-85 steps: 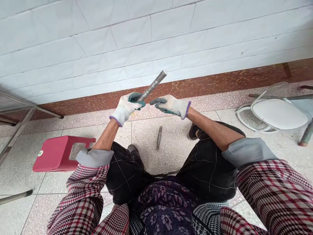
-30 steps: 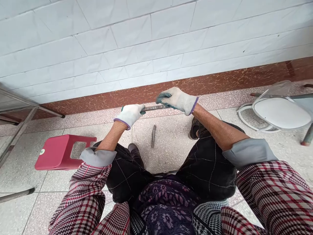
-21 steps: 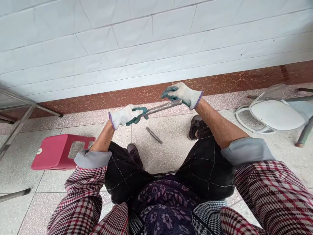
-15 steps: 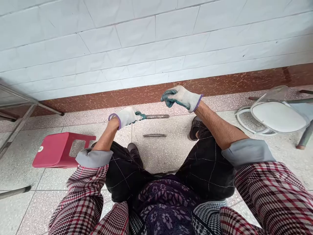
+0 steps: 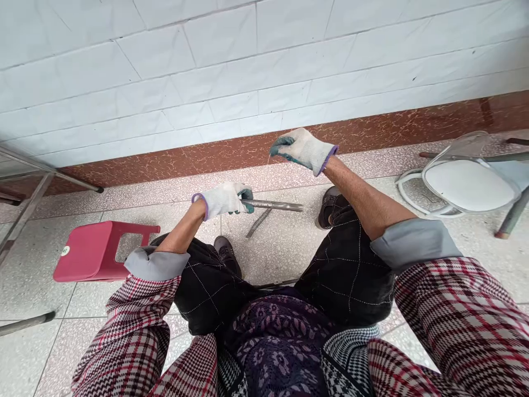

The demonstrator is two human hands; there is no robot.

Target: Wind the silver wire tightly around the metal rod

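Note:
My left hand point(image 5: 231, 198), in a white glove with green-coated fingers, is closed around one end of a grey, shiny rod point(image 5: 276, 205). The rod points to the right above the floor, tilted slightly down. Below it, a dark ribbed strip point(image 5: 258, 223) slants across the floor tiles; whether it joins the rod I cannot tell. Up and to the right, near the wall's base, my right hand point(image 5: 300, 150) wears a matching glove. Its fingers are pinched together, and a thin pale strand point(image 5: 269, 159) hangs from their tips.
To the left lie a red plastic stool point(image 5: 88, 251) and a metal frame point(image 5: 31, 207). A white round-seated chair point(image 5: 467, 184) is at the right. Ahead rises a white tiled wall point(image 5: 231, 82) with a brown skirting band point(image 5: 185, 160). My shoes point(image 5: 227, 256) flank the strip.
My left hand has moved slightly right and turned, tilting the rod's far end down. The ribbed strip, level before, now slants. My right hand has risen slightly, its fingers still pinched.

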